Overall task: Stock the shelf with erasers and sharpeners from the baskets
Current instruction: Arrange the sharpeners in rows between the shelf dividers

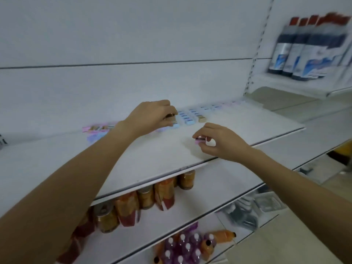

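STOCKING THE SHELF: At centre-left of the frame a loose heap of pink and blue erasers (pixel 96 131) lies on the white shelf (pixel 152 161). My forearm crosses just beside it, and I judge a careless sweep could scatter it.

At centre my left hand (pixel 152 115) curls its fingers round a small brass-coloured piece (pixel 170 116), probably a sharpener. It sits at the near end of the blue eraser rows (pixel 187 116), where a nudge from my knuckles could push those files out of line. A second brass-coloured piece (pixel 202 119) sits just right of them.

Right of centre my right hand (pixel 221 142) pinches a pink eraser (pixel 200 139) between thumb and fingertips, low over the shelf and nearer its front edge. If dropped, it might skid off the smooth board toward the cans (pixel 146 195) on the shelf below. No baskets are in view.

The erasers are small, matt, soft-looking blocks. The brass-coloured pieces look hard, with a dull shine. The shelf is flat and smooth, with a thin dark lip. The cans are glossy cylinders. The dark bottles (pixel 304 50) at upper right are blurred.
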`<state>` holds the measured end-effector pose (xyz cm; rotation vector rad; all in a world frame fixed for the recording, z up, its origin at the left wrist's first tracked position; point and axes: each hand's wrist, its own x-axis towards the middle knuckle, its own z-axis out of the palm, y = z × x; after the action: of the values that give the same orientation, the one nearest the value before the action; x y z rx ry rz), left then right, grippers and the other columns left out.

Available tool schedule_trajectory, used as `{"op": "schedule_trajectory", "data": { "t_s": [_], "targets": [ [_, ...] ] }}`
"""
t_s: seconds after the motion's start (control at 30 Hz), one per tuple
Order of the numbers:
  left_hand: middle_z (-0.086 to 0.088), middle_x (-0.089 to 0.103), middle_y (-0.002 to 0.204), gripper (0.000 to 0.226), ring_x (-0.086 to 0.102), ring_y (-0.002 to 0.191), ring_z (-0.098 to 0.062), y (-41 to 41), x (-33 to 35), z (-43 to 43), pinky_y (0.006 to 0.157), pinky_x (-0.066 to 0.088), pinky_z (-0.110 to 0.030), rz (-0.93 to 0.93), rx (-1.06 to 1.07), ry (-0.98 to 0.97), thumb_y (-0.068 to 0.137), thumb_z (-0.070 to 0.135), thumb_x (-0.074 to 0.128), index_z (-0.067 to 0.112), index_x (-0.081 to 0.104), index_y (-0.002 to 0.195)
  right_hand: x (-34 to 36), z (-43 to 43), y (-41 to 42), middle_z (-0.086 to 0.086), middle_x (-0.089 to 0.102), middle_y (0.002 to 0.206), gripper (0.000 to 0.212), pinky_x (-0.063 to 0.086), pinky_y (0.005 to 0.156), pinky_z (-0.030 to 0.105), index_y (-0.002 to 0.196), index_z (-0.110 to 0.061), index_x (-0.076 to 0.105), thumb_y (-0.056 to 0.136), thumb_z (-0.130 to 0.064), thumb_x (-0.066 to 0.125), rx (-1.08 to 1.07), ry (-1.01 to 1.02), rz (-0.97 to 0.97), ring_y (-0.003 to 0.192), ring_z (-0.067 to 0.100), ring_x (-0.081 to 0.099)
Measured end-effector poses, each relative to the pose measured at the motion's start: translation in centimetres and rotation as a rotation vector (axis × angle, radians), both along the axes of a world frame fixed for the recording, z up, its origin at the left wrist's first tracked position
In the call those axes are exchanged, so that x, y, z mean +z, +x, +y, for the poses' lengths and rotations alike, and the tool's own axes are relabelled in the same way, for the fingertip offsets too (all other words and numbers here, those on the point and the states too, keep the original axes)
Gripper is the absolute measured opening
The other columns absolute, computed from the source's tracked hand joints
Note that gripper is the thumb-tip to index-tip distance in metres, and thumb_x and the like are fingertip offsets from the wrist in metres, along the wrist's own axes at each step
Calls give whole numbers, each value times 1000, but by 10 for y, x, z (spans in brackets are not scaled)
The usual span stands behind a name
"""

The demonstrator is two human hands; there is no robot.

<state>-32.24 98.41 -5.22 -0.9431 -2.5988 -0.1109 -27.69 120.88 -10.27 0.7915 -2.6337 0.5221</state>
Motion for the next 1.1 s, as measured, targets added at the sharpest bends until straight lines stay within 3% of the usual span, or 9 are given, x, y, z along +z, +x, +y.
{"op": "schedule_trajectory", "data": {
  "t_s": [0.2, 0.37, 0.53, 0.63, 0.73, 0.9, 1.1],
  "targets": [
    [4, 50, 96, 33, 52, 87, -16, -1, -6, 96, 66, 30, -25, -60, 14, -29, 88, 36, 58, 19, 57, 115, -8, 105, 12, -5, 52, 81, 13, 49, 68, 37, 97, -16, 64, 84, -19, 62, -42, -34, 24, 72, 15, 53],
    [5, 46, 87, 26, 50, 83, -15, -16, -10, 141, 72, 38, -28, -176, -2, 117, 87, 30, 61, 20, 62, 110, -2, 159, 3, -1, 56, 79, 9, 49, 65, 38, 92, -16, 63, 85, -21, 61, -76, -111, 23, 68, 15, 52],
    [8, 41, 79, 21, 46, 69, -7, -45, -9, 162, 74, 39, -27, -219, 0, 225, 86, 22, 63, 17, 64, 107, 2, 184, -26, -5, 53, 75, 8, 47, 65, 34, 90, -18, 61, 84, -22, 62, -94, -167, 10, 67, 6, 50],
    [4, 43, 79, 21, 45, 74, -14, -67, -7, 171, 72, 34, -24, -192, 7, 236, 86, 18, 63, 16, 65, 107, 2, 192, -50, -8, 51, 72, 6, 47, 65, 35, 87, -19, 60, 83, -23, 62, -106, -166, 4, 67, 11, 50],
    [-5, 49, 88, 23, 46, 78, -16, -91, -5, 182, 78, 40, -28, -170, -5, 262, 86, 15, 63, 14, 66, 108, 4, 200, -76, -10, 51, 70, 5, 47, 64, 35, 84, -20, 59, 83, -24, 61, -116, -156, 10, 66, 10, 50],
    [-2, 49, 85, 24, 45, 72, -8, -133, -5, 201, 75, 35, -21, -143, -65, 304, 88, 12, 60, 10, 65, 111, 9, 217, -120, -7, 53, 70, 7, 45, 61, 35, 80, -18, 57, 84, -23, 60, -143, -127, 29, 63, 8, 49],
    [-4, 49, 88, 26, 46, 78, -13, -167, -17, 224, 77, 36, -22, -179, -43, 331, 89, 13, 58, 10, 64, 114, -2, 237, -174, -7, 51, 78, 5, 44, 64, 29, 90, -20, 60, 85, -20, 60, -134, -167, 66, 67, 0, 49]
  ]
}}
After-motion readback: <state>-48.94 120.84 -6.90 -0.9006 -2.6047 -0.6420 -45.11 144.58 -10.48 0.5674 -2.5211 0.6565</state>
